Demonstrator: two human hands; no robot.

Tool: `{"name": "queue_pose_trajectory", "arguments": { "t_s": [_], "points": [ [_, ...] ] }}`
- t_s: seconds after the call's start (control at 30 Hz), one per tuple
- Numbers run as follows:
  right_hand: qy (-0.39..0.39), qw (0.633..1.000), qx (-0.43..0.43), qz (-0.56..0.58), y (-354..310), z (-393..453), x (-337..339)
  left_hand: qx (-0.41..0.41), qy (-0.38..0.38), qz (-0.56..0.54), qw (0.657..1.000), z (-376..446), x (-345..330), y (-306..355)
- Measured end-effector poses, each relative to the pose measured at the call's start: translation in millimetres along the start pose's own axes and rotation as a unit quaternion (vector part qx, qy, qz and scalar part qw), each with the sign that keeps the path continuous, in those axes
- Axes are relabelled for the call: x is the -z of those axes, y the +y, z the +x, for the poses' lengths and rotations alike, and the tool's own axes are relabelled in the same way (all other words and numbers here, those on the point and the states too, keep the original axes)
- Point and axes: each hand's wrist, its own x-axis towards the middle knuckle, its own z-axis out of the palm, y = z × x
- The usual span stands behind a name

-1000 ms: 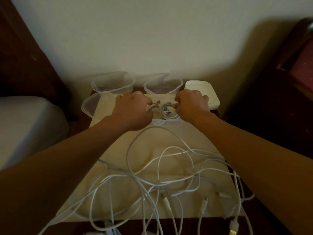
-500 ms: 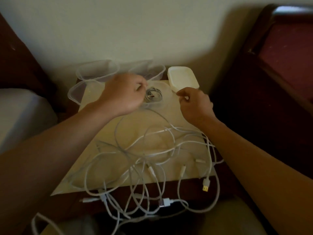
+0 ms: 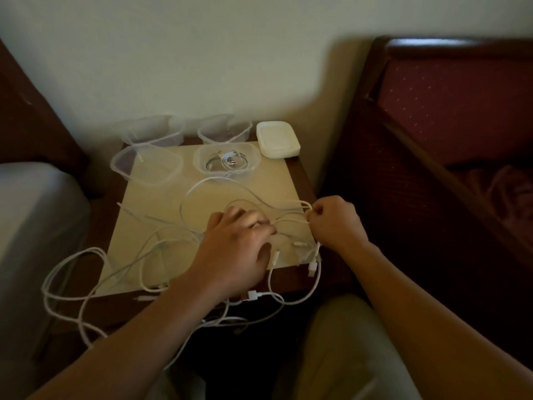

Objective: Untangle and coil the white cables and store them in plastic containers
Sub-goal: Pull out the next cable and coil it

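— Where are your hands?

— My right hand [image 3: 336, 222] is curled tight, pinching a strand of the tangled white cables [image 3: 178, 243] near the worktop's [image 3: 288, 180] right edge. My left hand [image 3: 235, 249] lies over the tangle with blurred fingers; I can't tell whether it grips anything.

— And the containers?

— One coiled cable [image 3: 227, 163] sits inside a clear plastic container [image 3: 199, 160] at the back. Three more clear containers [image 3: 147, 164] stand beside it, with a stack of white lids [image 3: 277, 138] to the right. Loose loops hang off the front edge.

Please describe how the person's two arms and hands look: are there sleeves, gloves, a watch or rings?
Both forearms are bare as far as the frame shows, with no sleeves visible. The left hand and right hand wear no gloves. No watch, bracelet or ring is visible.
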Motion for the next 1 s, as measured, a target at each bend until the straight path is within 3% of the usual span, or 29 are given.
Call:
{"name": "queue_pose_trajectory", "arguments": {
  "t_s": [0.17,0.4,0.5,0.67,0.77,0.9,1.0],
  "points": [
    [0.071,0.983,0.069,0.155,-27.5,-21.0,29.9,0.056,0.046,0.002,0.997,-14.7,23.5,0.1],
    [0.139,0.94,0.169,0.264,-55.5,-52.4,53.7,0.107,0.12,-0.086,0.983,-12.8,62.0,3.7],
    [0.132,0.927,0.192,0.295,-62.1,-57.7,56.2,0.114,0.141,-0.12,0.976,9.2,77.4,5.5],
    [0.107,0.913,0.21,0.332,-62.3,-66.4,49.0,0.099,0.017,-0.102,0.99,63.6,89.2,-15.6],
    [0.12,0.93,0.184,0.293,-56.8,-66.2,44.2,0.122,-0.026,-0.027,0.992,76.6,105.3,-28.5],
    [0.089,0.96,0.17,0.204,-59.4,-60.7,37.5,0.104,0.075,0.009,0.992,80.4,134.0,-34.8],
    [0.038,0.949,0.186,0.251,-79.5,-61.2,35.9,0.086,0.149,-0.122,0.978,85.6,152.4,-23.6]
  ]
}}
